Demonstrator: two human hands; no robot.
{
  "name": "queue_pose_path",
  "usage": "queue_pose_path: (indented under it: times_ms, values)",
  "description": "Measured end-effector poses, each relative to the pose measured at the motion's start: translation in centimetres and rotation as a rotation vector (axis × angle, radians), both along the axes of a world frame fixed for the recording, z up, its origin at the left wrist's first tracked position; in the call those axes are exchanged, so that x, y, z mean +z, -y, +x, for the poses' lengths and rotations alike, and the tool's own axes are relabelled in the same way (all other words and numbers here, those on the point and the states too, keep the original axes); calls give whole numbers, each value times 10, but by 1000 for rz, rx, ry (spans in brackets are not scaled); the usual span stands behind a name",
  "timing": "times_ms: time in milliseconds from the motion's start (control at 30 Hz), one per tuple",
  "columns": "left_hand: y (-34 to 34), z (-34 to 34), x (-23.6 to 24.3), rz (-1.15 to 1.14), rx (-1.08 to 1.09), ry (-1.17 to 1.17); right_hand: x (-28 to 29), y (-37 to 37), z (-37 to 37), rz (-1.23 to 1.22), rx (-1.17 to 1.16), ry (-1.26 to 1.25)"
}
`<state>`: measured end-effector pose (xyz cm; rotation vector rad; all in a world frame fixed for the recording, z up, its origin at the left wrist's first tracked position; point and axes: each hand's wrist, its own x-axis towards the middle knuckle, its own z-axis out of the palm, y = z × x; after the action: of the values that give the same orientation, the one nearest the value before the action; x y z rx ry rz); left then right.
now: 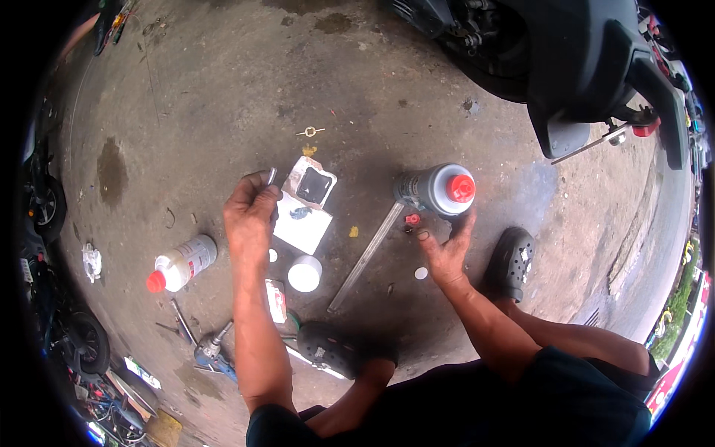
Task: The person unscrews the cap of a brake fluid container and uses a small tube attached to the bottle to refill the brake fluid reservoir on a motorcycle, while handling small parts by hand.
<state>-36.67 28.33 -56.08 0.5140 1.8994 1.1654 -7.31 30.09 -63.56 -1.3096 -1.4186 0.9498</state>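
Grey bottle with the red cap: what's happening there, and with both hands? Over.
Left hand pinching small metal piece. Right hand open by red-capped grey bottle, contact unclear. Small red piece on ground near right hand.

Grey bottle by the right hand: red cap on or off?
On: red cap sits atop the grey bottle; tightness cannot be told.

Left hand (252,212) is raised above the concrete floor (223,97), pinching 1 small metal piece (272,176). Right hand (450,257) is spread, gripping nothing, close by 1 red-capped grey bottle (426,192); contact cannot be confirmed. Between the forearms: 1 white sheet (304,231), 1 white round container (304,274), 1 long straight strip (365,257) lying diagonally and 1 small red part (412,219). Left side: 1 red-capped white bottle (188,261) and 1 blue power tool (213,357). Upper right: 1 dark motorbike (581,67).
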Motion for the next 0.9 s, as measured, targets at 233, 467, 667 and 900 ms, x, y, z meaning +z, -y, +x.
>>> queue_pose_path:
  times_ms: [233, 467, 667, 900]
  values:
    - [-25, 84, 59, 267, -435, 110, 17, -60, -9, 170, 230, 5]
    - [-23, 87, 73, 248, -487, -74, 38, -66, -39, 341, 387, 122]
    - [-14, 77, 74, 189, -424, -97, 38, -65, -51, 343, 440, 223]
    - [-2, 58, 69, 117, -315, -6, 38, -69, -62, 427, 528, 262]
